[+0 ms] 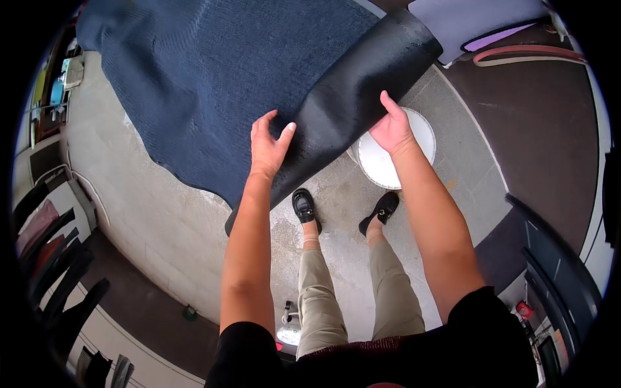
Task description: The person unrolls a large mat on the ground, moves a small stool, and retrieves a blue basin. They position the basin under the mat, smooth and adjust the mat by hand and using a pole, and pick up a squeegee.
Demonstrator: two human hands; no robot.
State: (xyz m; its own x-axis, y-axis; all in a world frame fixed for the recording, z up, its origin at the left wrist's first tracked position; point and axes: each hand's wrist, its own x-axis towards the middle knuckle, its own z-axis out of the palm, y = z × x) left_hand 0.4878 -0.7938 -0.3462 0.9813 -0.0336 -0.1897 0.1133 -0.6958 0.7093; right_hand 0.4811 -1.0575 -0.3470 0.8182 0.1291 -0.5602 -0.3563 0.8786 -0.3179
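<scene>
A large blue carpet mat (213, 71) with ribbed texture lies spread out ahead of me. Its near right edge is turned over into a thick roll, which shows the smooth black backing (336, 97). My left hand (268, 143) is at the line where the blue face meets the roll, fingers and thumb spread apart. On the near side of the roll is my right hand (392, 129), thumb stretched out and fingers tucked under the black backing, out of sight. A round white lid or bucket top (404, 158) sits just below and beside that hand.
Grey concrete floor (162, 239) surrounds my black shoes (304, 205). A grey-purple sheet (479, 22) and a reddish strip (527, 53) lie at upper right. Dark curved panels (559, 252) stand at right; dark strips (61, 271) stick out at left.
</scene>
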